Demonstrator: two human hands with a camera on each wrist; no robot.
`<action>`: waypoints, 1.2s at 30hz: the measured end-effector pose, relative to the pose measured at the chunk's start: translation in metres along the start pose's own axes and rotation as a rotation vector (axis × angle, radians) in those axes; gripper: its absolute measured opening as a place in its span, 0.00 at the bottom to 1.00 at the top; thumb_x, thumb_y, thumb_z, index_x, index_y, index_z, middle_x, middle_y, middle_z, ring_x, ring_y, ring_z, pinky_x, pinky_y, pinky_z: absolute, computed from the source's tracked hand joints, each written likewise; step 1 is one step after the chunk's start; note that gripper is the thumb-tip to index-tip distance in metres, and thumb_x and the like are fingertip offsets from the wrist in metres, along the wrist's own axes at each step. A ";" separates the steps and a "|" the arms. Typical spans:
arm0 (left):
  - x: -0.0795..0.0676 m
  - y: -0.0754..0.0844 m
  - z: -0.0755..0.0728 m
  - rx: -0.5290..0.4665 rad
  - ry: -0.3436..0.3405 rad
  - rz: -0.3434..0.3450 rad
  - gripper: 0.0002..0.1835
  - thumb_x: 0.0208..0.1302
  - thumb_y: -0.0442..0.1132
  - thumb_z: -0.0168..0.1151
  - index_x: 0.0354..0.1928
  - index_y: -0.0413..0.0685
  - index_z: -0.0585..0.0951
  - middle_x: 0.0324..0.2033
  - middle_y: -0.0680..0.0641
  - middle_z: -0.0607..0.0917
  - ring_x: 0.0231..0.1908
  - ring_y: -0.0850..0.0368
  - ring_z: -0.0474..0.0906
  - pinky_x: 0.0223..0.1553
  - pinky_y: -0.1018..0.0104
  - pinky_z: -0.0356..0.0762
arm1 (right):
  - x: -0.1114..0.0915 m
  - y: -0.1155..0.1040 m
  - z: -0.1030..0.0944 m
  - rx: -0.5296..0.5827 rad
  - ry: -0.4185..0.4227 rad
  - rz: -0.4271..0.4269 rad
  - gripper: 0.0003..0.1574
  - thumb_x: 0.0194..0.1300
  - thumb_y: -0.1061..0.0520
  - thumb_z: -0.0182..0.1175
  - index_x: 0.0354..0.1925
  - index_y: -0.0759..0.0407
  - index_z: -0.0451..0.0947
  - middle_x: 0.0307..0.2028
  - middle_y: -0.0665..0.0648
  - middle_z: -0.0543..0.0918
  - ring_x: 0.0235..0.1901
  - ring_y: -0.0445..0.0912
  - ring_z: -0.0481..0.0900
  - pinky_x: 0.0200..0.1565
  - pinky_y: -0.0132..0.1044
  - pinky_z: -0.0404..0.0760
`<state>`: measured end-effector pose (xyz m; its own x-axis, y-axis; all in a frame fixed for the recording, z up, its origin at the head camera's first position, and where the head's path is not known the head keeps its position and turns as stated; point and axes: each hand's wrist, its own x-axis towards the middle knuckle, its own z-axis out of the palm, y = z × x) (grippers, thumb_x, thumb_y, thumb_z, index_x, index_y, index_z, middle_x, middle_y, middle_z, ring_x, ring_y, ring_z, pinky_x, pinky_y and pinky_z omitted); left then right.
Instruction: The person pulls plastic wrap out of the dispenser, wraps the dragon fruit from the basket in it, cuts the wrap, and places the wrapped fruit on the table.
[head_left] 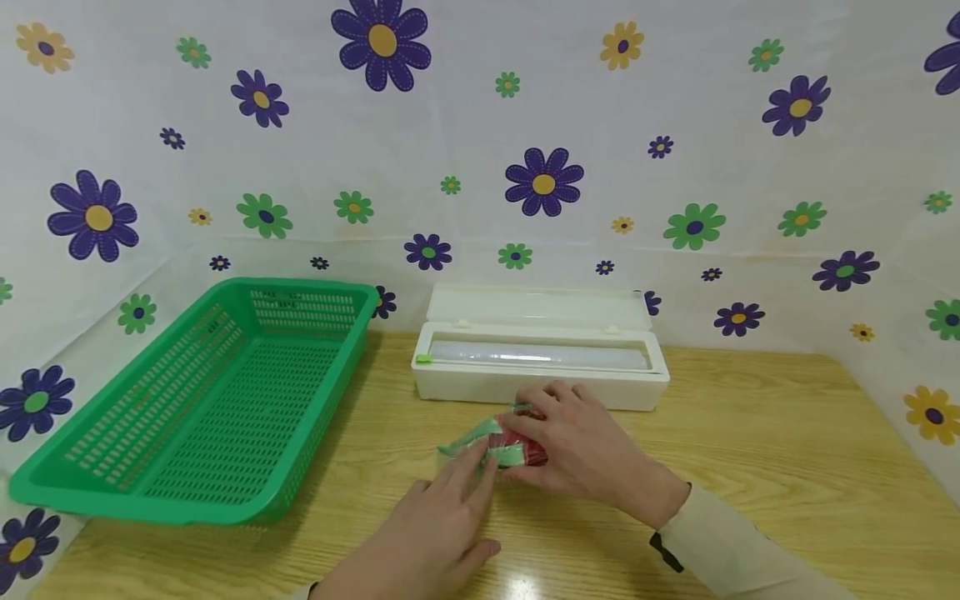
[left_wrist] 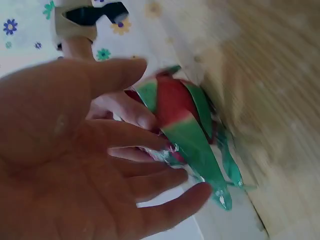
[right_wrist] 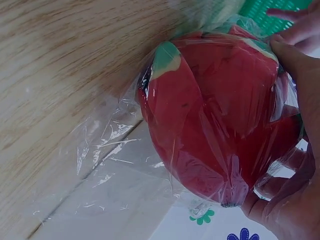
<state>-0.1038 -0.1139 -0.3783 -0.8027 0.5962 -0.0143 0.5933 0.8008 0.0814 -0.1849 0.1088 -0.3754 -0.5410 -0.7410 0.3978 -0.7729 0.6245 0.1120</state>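
A red dragon fruit with green scale tips is covered in clear cling film. It rests on the wooden table in front of the white box. My right hand holds it from the right, with fingers over the far side and the thumb on the near side. Loose film spreads off the fruit in the right wrist view. My left hand has its fingers extended towards the fruit's green leafy end, at its left side. In the left wrist view, the fingers of that hand are spread and fairly straight beside the fruit.
Behind the hands, a white box with its lid raised holds a roll of cling film. A small green slider sits at its left end. At left stands a green slotted basket. Flowered cloth hangs behind the table.
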 end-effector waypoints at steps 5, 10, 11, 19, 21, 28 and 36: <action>-0.006 -0.005 -0.002 -0.097 0.065 -0.019 0.25 0.68 0.54 0.67 0.58 0.44 0.82 0.71 0.37 0.72 0.65 0.45 0.76 0.42 0.52 0.84 | 0.000 0.000 0.002 -0.010 -0.004 -0.006 0.36 0.59 0.25 0.66 0.57 0.43 0.84 0.53 0.51 0.82 0.52 0.50 0.80 0.56 0.47 0.81; 0.001 -0.032 -0.004 -0.223 0.319 -0.133 0.21 0.55 0.36 0.78 0.48 0.47 0.77 0.45 0.46 0.82 0.38 0.56 0.79 0.34 0.65 0.80 | 0.001 0.000 0.002 -0.019 0.009 0.002 0.36 0.57 0.25 0.68 0.56 0.43 0.85 0.53 0.52 0.83 0.51 0.51 0.80 0.54 0.47 0.81; 0.004 -0.038 -0.003 -0.252 0.297 -0.175 0.25 0.54 0.35 0.78 0.51 0.46 0.76 0.47 0.45 0.82 0.40 0.54 0.80 0.36 0.64 0.81 | 0.001 0.000 0.001 -0.020 0.009 0.004 0.37 0.56 0.25 0.68 0.56 0.42 0.85 0.52 0.52 0.83 0.51 0.51 0.80 0.54 0.47 0.81; 0.021 -0.074 0.010 -0.497 0.077 -0.270 0.23 0.58 0.31 0.72 0.56 0.41 0.81 0.44 0.42 0.88 0.44 0.49 0.85 0.46 0.52 0.85 | 0.000 0.000 0.003 -0.013 0.001 0.001 0.37 0.58 0.24 0.66 0.57 0.42 0.84 0.53 0.51 0.82 0.53 0.51 0.79 0.54 0.47 0.80; 0.023 -0.078 0.011 -0.519 0.072 -0.250 0.19 0.60 0.31 0.70 0.54 0.39 0.82 0.41 0.44 0.88 0.41 0.52 0.85 0.43 0.56 0.84 | -0.001 0.000 0.003 -0.018 0.005 -0.003 0.37 0.58 0.23 0.65 0.57 0.42 0.84 0.52 0.51 0.82 0.52 0.51 0.79 0.54 0.47 0.80; 0.022 -0.089 0.006 -0.653 -0.019 -0.266 0.30 0.67 0.40 0.68 0.68 0.36 0.72 0.57 0.35 0.80 0.53 0.42 0.81 0.55 0.44 0.81 | -0.002 0.000 0.001 -0.019 0.000 0.003 0.37 0.58 0.24 0.66 0.57 0.43 0.84 0.52 0.51 0.82 0.51 0.50 0.79 0.54 0.47 0.80; 0.030 -0.102 0.008 -0.719 -0.087 -0.166 0.26 0.73 0.35 0.59 0.70 0.34 0.70 0.57 0.37 0.81 0.57 0.42 0.79 0.60 0.44 0.78 | -0.003 0.001 0.001 -0.025 0.023 -0.013 0.36 0.58 0.25 0.66 0.56 0.43 0.85 0.51 0.50 0.82 0.50 0.50 0.79 0.54 0.46 0.80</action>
<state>-0.1882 -0.1773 -0.3948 -0.8531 0.4966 -0.1601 0.2547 0.6642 0.7028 -0.1841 0.1110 -0.3775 -0.5228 -0.7434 0.4172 -0.7713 0.6209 0.1399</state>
